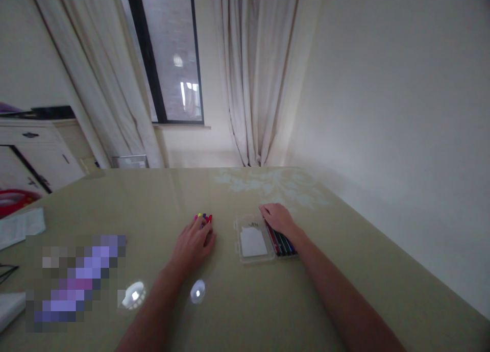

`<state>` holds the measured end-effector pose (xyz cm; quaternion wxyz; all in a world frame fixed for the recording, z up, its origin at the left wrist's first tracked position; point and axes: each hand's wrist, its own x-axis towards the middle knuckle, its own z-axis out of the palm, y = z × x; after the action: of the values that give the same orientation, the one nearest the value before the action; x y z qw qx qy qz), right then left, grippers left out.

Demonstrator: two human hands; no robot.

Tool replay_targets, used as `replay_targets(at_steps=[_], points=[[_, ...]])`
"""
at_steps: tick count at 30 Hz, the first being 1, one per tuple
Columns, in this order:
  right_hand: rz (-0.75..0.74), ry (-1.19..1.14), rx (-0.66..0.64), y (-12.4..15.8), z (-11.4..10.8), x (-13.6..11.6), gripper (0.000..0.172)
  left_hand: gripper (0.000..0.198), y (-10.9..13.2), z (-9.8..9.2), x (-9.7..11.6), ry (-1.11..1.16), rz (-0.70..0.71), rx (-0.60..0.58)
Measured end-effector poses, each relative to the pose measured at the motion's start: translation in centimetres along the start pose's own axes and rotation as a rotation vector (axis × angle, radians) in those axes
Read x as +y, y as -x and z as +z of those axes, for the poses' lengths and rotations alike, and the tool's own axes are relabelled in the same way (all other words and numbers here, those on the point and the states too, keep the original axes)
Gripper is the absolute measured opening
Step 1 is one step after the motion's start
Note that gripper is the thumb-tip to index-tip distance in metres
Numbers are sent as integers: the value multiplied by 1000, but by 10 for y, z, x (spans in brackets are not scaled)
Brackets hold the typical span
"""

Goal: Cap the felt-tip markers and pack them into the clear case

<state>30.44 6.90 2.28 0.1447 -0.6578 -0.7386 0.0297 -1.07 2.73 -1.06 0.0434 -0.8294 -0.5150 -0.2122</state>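
Note:
My left hand (195,245) is curled over several markers (204,216). Their pink, yellow, dark blue and red ends stick out beyond the fingers; the rest of them is hidden. To the right lies a clear plastic case (238,240), opened flat, with a white card (253,241) in its left half. Dark-barrelled markers (281,244) lie side by side in the right half. Over the top end of these markers is my right hand (278,218), fingers bent and close together. Whatever is under its fingertips is hidden, and the wrist covers part of the case.
The glossy table (229,311) reflects ceiling lights. A blurred-out purple item (84,275) lies at left, near a pale cloth (23,227) and a dark cable (7,271). A wall (401,137) runs along the right side; a white cabinet (42,153) stands at far left.

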Motion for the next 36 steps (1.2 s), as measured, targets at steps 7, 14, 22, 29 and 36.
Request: replay_targets(at_steps=[7,14,22,29,36], points=[[-21,111,23,4,8,-3,52,33,3,8,-11,57,-30,-11],[-24,167,34,7,8,-7,51,32,2,11,-25,81,-86,-4],[-18,171,33,6,8,-8,53,25,-1,1,-5,59,-46,152],[-4,138,31,4,11,-9,52,51,5,14,97,173,328,-70],[-4,23,74,1,13,-6,53,42,4,25,101,197,308,-127]])
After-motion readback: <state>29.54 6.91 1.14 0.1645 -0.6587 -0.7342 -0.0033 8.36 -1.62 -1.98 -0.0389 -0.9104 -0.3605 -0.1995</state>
